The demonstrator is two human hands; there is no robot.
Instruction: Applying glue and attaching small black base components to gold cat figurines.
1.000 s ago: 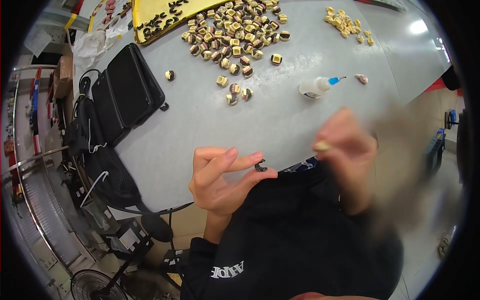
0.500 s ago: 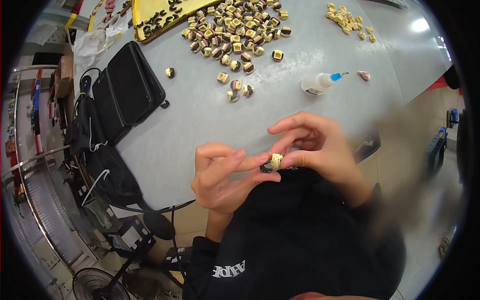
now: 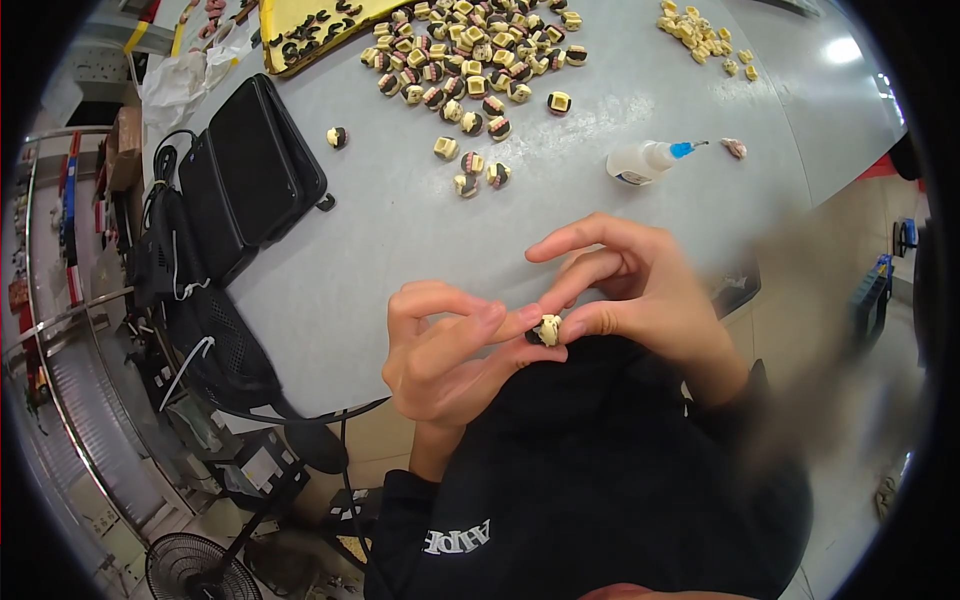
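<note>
Near the table's front edge, my left hand pinches a small black curved piece between index finger and thumb. My right hand holds a small cream piece in thumb and fingertips, and the two pieces meet between my hands. Fingertips cover part of both. Farther off on the grey table lies a heap of similar small cream-and-black parts with pink bands. A white bottle with a blue needle tip stands beyond my right hand.
A yellow tray with black curved pieces lies at the far left. Loose cream pieces sit at the far right, a small pinkish piece beside the bottle. A black folding case and a black mesh bag line the left edge.
The cream piece and the black piece have come together, closing the small gap between them. My right fingertips have shifted slightly left; my left hand has barely moved.
</note>
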